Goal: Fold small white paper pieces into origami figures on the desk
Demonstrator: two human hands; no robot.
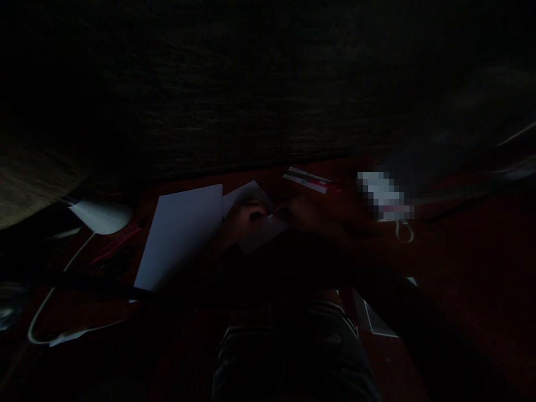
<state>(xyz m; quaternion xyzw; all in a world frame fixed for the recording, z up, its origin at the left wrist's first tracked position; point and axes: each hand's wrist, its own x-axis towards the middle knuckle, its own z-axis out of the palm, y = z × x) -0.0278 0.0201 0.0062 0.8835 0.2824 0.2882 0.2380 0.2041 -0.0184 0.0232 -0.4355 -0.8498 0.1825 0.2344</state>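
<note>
The scene is very dark. My left hand [243, 222] is closed, its fingers curled at the upper edge of a small grey piece of paper [263, 235]. Close to its right is my right hand [305, 212], also closed, the fingers meeting near the same edge. Something small and dark shows between the two hands; what it is I cannot make out. Behind my left hand a white sheet [252, 191] lies on the reddish surface, partly covered by the fingers. A larger white sheet or pad [184, 226] lies to the left.
Beyond my hands, a red-handled tool [324, 183] rests across a pale strip [295, 173]. At right is a blurred-out white item with a looped cord [404, 231]. A white cone-shaped thing [103, 216] with a cable [36, 321] stands left, near a pink-red item [116, 244].
</note>
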